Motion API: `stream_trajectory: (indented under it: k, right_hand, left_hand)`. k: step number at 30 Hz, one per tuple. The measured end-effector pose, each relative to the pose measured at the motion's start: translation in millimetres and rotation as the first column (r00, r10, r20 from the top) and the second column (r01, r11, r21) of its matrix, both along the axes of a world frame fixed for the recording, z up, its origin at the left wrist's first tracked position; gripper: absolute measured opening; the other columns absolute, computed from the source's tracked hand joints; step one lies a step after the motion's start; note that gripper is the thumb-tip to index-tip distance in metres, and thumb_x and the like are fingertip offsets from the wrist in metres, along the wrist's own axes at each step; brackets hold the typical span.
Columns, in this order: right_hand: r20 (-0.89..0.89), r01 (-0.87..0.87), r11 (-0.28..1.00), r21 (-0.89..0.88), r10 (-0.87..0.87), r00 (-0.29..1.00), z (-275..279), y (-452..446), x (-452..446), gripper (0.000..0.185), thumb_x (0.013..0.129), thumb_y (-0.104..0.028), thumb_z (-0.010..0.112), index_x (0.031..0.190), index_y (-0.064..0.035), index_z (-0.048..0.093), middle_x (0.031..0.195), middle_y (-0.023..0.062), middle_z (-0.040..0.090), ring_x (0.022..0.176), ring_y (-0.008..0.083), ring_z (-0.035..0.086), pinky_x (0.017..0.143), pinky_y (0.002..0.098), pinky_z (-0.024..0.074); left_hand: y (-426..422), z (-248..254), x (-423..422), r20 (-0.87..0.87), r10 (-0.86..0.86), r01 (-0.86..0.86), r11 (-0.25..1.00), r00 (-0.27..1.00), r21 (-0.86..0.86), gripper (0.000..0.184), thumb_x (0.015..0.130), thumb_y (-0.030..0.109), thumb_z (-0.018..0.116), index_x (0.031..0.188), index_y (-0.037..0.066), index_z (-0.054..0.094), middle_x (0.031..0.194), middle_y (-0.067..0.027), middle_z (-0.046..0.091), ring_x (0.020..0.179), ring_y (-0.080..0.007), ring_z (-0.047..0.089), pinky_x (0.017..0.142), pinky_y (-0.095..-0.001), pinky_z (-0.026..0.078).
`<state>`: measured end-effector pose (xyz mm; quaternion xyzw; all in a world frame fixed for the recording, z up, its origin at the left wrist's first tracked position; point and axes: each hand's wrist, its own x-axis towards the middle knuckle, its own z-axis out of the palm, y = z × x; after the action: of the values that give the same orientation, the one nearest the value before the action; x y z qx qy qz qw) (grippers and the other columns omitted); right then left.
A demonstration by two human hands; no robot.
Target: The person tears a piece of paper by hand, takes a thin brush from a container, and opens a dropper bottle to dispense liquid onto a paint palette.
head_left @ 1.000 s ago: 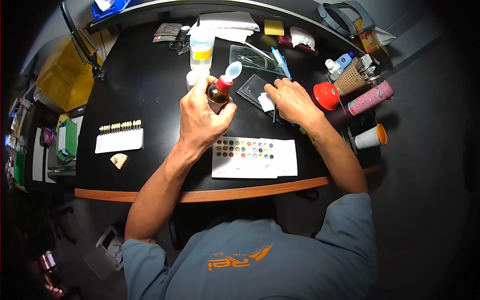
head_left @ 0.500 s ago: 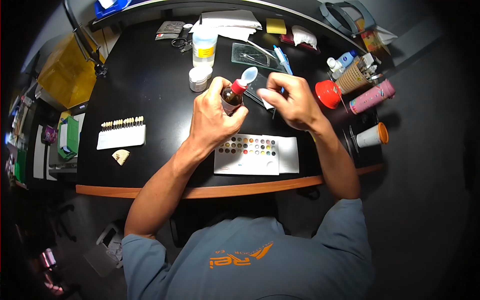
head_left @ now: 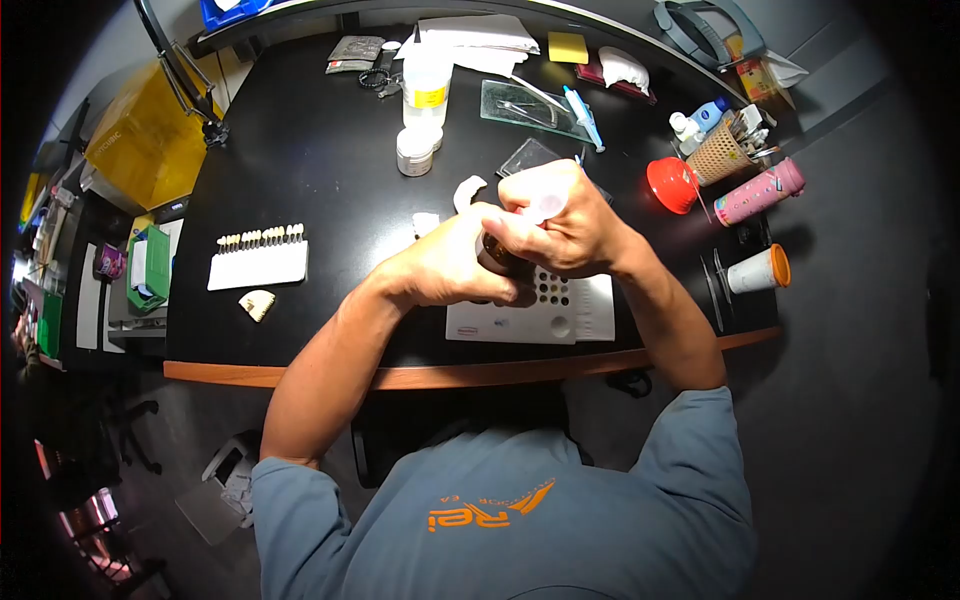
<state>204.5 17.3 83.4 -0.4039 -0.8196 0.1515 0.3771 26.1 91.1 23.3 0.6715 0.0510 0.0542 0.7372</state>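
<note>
A dark brown glass dropper bottle [head_left: 494, 252] is gripped in my left hand [head_left: 445, 262], whose fingers wrap round its body. My right hand [head_left: 575, 230] is closed round the bottle's red dropper cap, mostly covered by the fingers. The cap's translucent rubber bulb [head_left: 546, 208] sticks up between thumb and fingers. Below both hands lies a white palette [head_left: 510, 325] with rows of small coloured wells, partly hidden by them. Two white pieces, a curved one [head_left: 468, 192] and a smaller one [head_left: 426, 225], lie just beyond my left hand.
On the left lie a tooth shade guide [head_left: 258, 265] and a small cream fan-shaped piece [head_left: 257, 305]. A white jar [head_left: 414, 152] and a clear bottle with a yellow label [head_left: 428, 97] stand beyond. A red bowl [head_left: 671, 186] and pink flask [head_left: 760, 193] are at right.
My right hand has come in from the right and closed on the dropper cap. The bottle has moved right and nearer to me, uncovering the white pieces behind. The view has shifted slightly.
</note>
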Motion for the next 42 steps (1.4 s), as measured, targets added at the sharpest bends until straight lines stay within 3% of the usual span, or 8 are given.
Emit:
stream_trajectory:
  k: [3, 5, 8, 12, 16, 20, 27, 42]
  right_hand:
    - [-0.141, -0.073, 0.949, -0.306, 0.030, 0.989, 9.3, -6.0, 16.9, 0.017, 0.092, -0.015, 0.076, 0.096, -0.0012, 0.067, 0.080, 0.0015, 0.065, 0.073, 0.0079, 0.059, 0.062, 0.0254, 0.0463]
    - [-0.429, -0.251, 0.838, -0.485, 0.023, 0.903, 16.5, -12.5, 26.7, 0.042, 0.089, -0.006, 0.074, 0.129, -0.0023, 0.062, 0.110, 0.0032, 0.064, 0.097, 0.0106, 0.062, 0.083, 0.0254, 0.0505]
    - [-0.537, -0.202, 0.907, -0.370, -0.031, 0.843, 15.5, -12.0, 22.1, 0.050, 0.087, 0.002, 0.073, 0.135, -0.0005, 0.059, 0.111, 0.0065, 0.067, 0.102, 0.0119, 0.065, 0.090, 0.0278, 0.0551]
    - [-0.360, 0.038, 0.920, -0.389, -0.190, 0.913, 13.3, -17.1, 13.2, 0.053, 0.090, 0.004, 0.070, 0.141, -0.0002, 0.055, 0.106, 0.0101, 0.072, 0.105, 0.0154, 0.069, 0.092, 0.0306, 0.0563]
    - [-0.686, -0.137, 0.956, -0.259, -0.082, 0.723, 12.9, -15.4, 6.2, 0.050, 0.094, -0.006, 0.076, 0.140, 0.0004, 0.056, 0.112, 0.0133, 0.073, 0.093, 0.0165, 0.073, 0.083, 0.0290, 0.0596]
    - [-0.498, 0.110, 0.953, -0.283, -0.244, 0.832, 5.4, -17.8, 3.2, 0.039, 0.095, -0.002, 0.074, 0.132, 0.0033, 0.062, 0.107, 0.0163, 0.075, 0.093, 0.0171, 0.073, 0.086, 0.0297, 0.0591]
    - [-0.600, 0.430, 0.903, 0.010, -0.338, 0.725, 16.9, -23.0, 5.5, 0.030, 0.097, -0.006, 0.073, 0.123, 0.0067, 0.066, 0.101, 0.0161, 0.076, 0.091, 0.0159, 0.073, 0.085, 0.0287, 0.0589]
    - [-0.675, 0.511, 0.859, 0.023, -0.364, 0.642, 19.7, -28.6, 16.3, 0.027, 0.098, -0.006, 0.072, 0.121, 0.0069, 0.066, 0.099, 0.0143, 0.076, 0.088, 0.0146, 0.073, 0.082, 0.0259, 0.0589]
  left_hand:
    - [-0.3, 8.1, 1.4, 0.005, 0.046, -0.046, 0.999, 0.999, -0.012, 0.054, 0.076, 0.001, 0.080, 0.124, 0.002, 0.056, 0.087, -0.0051, 0.067, 0.080, -0.0108, 0.065, 0.071, -0.0273, 0.053]
    - [1.3, -0.1, 4.9, 0.140, 0.160, -0.181, 0.972, 0.977, 0.153, 0.050, 0.077, 0.008, 0.087, 0.118, 0.003, 0.058, 0.086, -0.0040, 0.067, 0.078, -0.0111, 0.064, 0.073, -0.0281, 0.053]
    - [3.1, -3.4, 9.8, 0.153, 0.185, -0.208, 0.966, 0.971, 0.154, 0.037, 0.078, 0.009, 0.086, 0.104, 0.005, 0.060, 0.084, -0.0031, 0.066, 0.077, -0.0107, 0.064, 0.074, -0.0283, 0.053]
    - [1.6, -5.5, 12.3, 0.145, 0.281, -0.308, 0.925, 0.949, 0.224, 0.031, 0.078, 0.009, 0.085, 0.097, 0.004, 0.061, 0.085, -0.0021, 0.065, 0.076, -0.0107, 0.064, 0.074, -0.0281, 0.053]
    - [2.3, -3.6, 10.7, 0.130, 0.305, -0.325, 0.931, 0.943, 0.169, 0.028, 0.079, 0.008, 0.083, 0.093, 0.002, 0.060, 0.084, -0.0003, 0.064, 0.075, -0.0089, 0.062, 0.073, -0.0275, 0.053]
    - [1.5, -4.4, 12.6, 0.173, 0.309, -0.343, 0.911, 0.935, 0.229, 0.026, 0.078, 0.007, 0.083, 0.090, 0.003, 0.060, 0.080, 0.0013, 0.061, 0.075, -0.0067, 0.058, 0.071, -0.0263, 0.050]
    - [2.8, -13.5, 16.8, 0.186, 0.392, -0.433, 0.822, 0.901, 0.370, 0.025, 0.077, 0.005, 0.082, 0.088, 0.005, 0.060, 0.079, 0.0019, 0.058, 0.075, -0.0068, 0.055, 0.072, -0.0264, 0.048]
    - [2.3, -16.0, 16.9, 0.222, 0.402, -0.459, 0.778, 0.888, 0.429, 0.023, 0.077, 0.001, 0.079, 0.089, 0.003, 0.060, 0.081, -0.0001, 0.059, 0.079, -0.0087, 0.057, 0.076, -0.0277, 0.050]
